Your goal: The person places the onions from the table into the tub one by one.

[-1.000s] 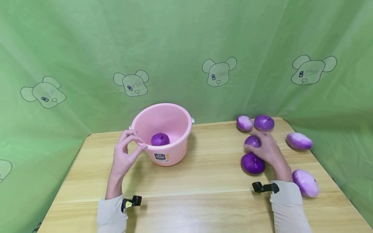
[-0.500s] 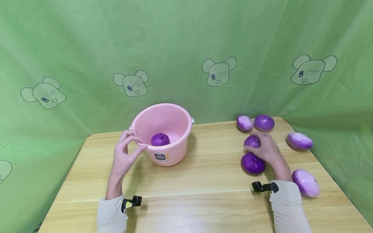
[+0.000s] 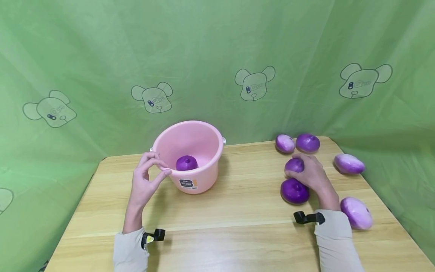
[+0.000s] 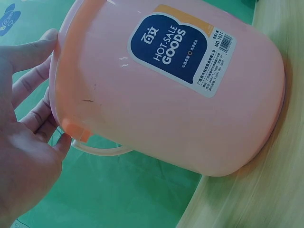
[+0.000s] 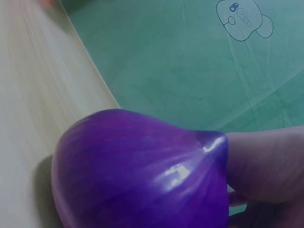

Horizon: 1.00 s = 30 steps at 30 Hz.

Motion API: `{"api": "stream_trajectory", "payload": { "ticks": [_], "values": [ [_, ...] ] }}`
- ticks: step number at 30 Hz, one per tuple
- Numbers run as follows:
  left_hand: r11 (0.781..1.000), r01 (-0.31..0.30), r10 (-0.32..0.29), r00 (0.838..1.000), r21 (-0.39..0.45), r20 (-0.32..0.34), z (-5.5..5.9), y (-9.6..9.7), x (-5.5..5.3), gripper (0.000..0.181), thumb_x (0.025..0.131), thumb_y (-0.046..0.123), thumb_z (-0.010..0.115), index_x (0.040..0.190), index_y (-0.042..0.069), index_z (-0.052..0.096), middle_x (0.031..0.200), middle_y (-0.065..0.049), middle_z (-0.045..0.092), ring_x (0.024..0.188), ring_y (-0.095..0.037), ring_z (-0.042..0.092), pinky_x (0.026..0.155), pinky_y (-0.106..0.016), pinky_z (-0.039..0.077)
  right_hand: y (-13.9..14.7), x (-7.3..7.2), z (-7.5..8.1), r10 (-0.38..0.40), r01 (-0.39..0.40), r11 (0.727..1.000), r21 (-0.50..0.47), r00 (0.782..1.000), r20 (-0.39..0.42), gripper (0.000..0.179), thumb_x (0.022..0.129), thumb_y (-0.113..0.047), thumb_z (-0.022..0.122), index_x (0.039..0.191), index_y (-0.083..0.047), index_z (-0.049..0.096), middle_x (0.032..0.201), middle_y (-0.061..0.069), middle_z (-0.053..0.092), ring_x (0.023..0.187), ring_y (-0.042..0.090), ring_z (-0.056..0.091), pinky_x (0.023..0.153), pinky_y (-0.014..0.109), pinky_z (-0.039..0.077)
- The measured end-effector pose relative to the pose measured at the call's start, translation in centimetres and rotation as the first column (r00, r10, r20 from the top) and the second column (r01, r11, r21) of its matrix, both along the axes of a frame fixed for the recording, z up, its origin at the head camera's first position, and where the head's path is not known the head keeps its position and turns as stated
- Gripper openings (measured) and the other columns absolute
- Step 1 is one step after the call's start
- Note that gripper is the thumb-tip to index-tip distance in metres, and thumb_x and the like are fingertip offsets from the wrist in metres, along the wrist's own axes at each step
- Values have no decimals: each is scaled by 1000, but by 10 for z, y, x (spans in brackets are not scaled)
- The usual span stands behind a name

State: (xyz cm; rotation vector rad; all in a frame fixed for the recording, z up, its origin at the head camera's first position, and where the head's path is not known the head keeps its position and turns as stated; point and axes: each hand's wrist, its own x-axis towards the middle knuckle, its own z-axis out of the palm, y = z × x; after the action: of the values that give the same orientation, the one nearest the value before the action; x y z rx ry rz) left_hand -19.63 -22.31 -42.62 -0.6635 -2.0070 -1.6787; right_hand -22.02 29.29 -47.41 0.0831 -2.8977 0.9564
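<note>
A pink bucket (image 3: 204, 181) stands upright on the table, with one purple onion (image 3: 186, 163) inside. My left hand (image 3: 144, 185) pinches the bucket's rim at its near left side; in the left wrist view the fingers (image 4: 35, 118) reach behind the rim. On the right, my right hand (image 3: 312, 172) grips a purple onion (image 3: 293, 165), thumb on its near side and fingers over the far side. Just in front of that one sits a darker purple onion (image 3: 295, 191). A large onion (image 5: 137, 175) fills the right wrist view and hides much of the hand.
Several more onions lie around my right hand: a pale one (image 3: 284, 144) and a purple one (image 3: 307, 143) at the back edge, two pale ones (image 3: 349, 164) toward the right edge. A green curtain (image 3: 204, 56) hangs close behind the wooden table (image 3: 238, 241).
</note>
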Motion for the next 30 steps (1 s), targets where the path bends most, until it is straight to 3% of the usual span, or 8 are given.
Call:
{"api": "stream_trajectory", "payload": {
  "ticks": [8, 19, 30],
  "values": [
    [1000, 3, -3, 1000, -3, 1, -1, -1, -1, 19, 79, -15, 78, 90, -3, 70, 114, -13, 56, 124, -49, 41, 123, -47, 27, -2, 3, 6, -5, 5, 1000, -2, 1000, -17, 74, 86, -26, 83, 142, 5, 47, 138, 41, 42, 123, 61, 43, 98, 79, 36],
    [1000, -5, 5, 1000, 4, 1, 1, 1, 1, 21, 77, -19, 76, 91, -6, 69, 115, -16, 56, 126, -31, 45, 121, -42, 29, -4, 6, 17, -19, 19, 1000, -17, 1000, -11, 79, 86, -30, 83, 146, 3, 44, 142, 39, 40, 121, 60, 45, 93, 80, 40],
    [1000, 1, -1, 1000, 2, -1, 0, 0, 1, 17, 79, -16, 77, 90, -5, 69, 113, -13, 56, 124, -37, 45, 122, -44, 28, -5, 8, 26, -41, 41, 999, -8, 999, -11, 84, 86, -36, 83, 149, 0, 42, 144, 40, 38, 122, 62, 44, 90, 80, 42]
  ]
}}
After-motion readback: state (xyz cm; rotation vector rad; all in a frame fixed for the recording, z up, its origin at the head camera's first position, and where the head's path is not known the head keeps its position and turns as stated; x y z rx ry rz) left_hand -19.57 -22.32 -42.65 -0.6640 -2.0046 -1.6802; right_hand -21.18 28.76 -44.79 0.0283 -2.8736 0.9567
